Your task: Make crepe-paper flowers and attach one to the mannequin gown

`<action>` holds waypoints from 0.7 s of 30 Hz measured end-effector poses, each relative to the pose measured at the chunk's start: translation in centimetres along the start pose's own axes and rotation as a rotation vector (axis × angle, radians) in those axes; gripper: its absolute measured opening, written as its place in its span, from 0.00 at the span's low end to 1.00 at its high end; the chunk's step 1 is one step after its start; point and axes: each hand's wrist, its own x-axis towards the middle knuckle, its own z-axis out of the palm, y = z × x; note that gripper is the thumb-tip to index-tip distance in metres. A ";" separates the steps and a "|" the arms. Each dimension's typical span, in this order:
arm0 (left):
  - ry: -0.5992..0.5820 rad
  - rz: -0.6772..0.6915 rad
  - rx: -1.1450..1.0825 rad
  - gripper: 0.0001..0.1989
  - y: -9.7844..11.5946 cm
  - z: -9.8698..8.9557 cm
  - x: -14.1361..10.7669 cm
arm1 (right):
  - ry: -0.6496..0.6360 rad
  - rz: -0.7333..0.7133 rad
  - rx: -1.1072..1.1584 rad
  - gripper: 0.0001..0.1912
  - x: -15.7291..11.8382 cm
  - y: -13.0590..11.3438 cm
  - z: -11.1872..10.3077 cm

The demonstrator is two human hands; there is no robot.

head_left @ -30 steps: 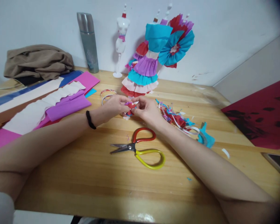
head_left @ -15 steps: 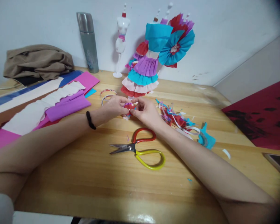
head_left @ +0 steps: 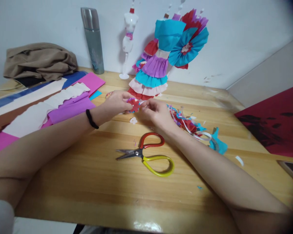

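Between the thumb and fingers of my left hand (head_left: 118, 102) is a small round paper flower (head_left: 134, 104), red in the middle with a purple and blue edge. My right hand (head_left: 154, 110) is just to its right, fingertips pinched together; whatever they grip is too small to make out. Below the paper flower, a small white flower-shaped cutout (head_left: 133, 120) lies on the table. Scissors with one red and one yellow handle (head_left: 158, 165) rest nearer to me, blades slightly apart and pointing left.
Paper scraps (head_left: 189, 125) lie beyond my right wrist. Coloured paper sheets (head_left: 70, 107) spread at left, beside a brown cloth (head_left: 40, 61). A flask (head_left: 94, 48), a bare white dress form (head_left: 130, 32) and a ruffled paper dress (head_left: 158, 65) stand along the wall.
My right fingertips have drawn slightly away from the paper flower, whose red face now shows more. The white cutout beneath it is now plainly visible on the table. The view has shifted slightly.
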 end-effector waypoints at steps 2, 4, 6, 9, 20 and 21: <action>0.021 -0.034 -0.030 0.11 0.2 -0.3 0.1 | -0.104 0.033 -0.057 0.05 -0.1 0.1 0.2; 0.004 -0.054 -0.053 0.10 0.2 -0.4 0.2 | -0.185 0.060 -0.141 0.06 -0.3 0.0 0.4; -0.021 -0.059 -0.062 0.10 0.2 -0.4 0.2 | -0.208 0.047 -0.232 0.08 -0.7 -0.3 0.8; -0.051 -0.051 -0.056 0.10 0.3 -0.1 0.0 | -0.206 0.001 -0.333 0.05 -1.0 -0.5 1.2; -0.148 0.026 -0.050 0.06 -0.6 0.2 0.1 | -0.389 0.138 0.167 0.14 0.0 -1.1 -1.0; -0.131 0.033 -0.025 0.07 -0.6 0.2 0.0 | -0.343 0.133 0.182 0.15 -0.2 -1.3 -1.0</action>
